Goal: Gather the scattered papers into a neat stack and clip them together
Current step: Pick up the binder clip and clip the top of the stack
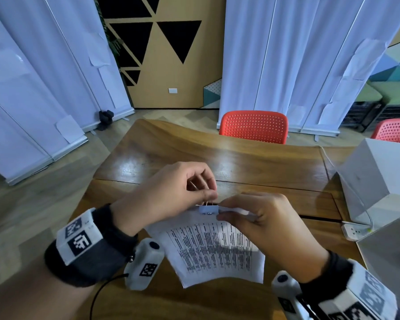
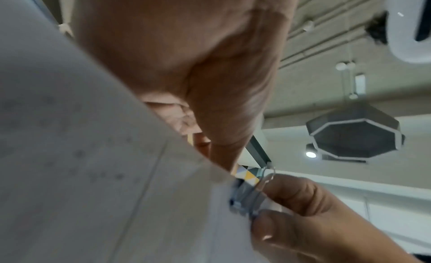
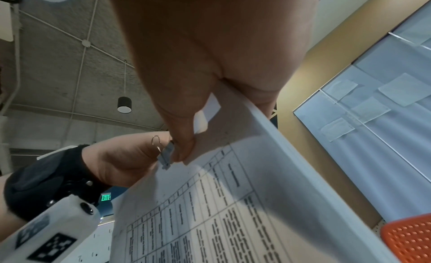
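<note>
A stack of printed papers (image 1: 217,250) is lifted off the wooden table (image 1: 217,158), its top edge raised. A light blue binder clip (image 1: 208,209) sits on the middle of that top edge. My left hand (image 1: 206,192) pinches the clip's wire handles from above. My right hand (image 1: 222,211) pinches the stack's top edge right beside the clip, thumb on top. The right wrist view shows my right thumb pressing the papers (image 3: 233,202) against the clip (image 3: 166,154). In the left wrist view the clip (image 2: 245,198) bites the paper edge (image 2: 93,156).
Two white boxes (image 1: 379,181) stand at the table's right edge with a white power strip (image 1: 353,230) and cable beside them. A red chair (image 1: 254,127) faces the far side of the table. White banner stands line the room behind.
</note>
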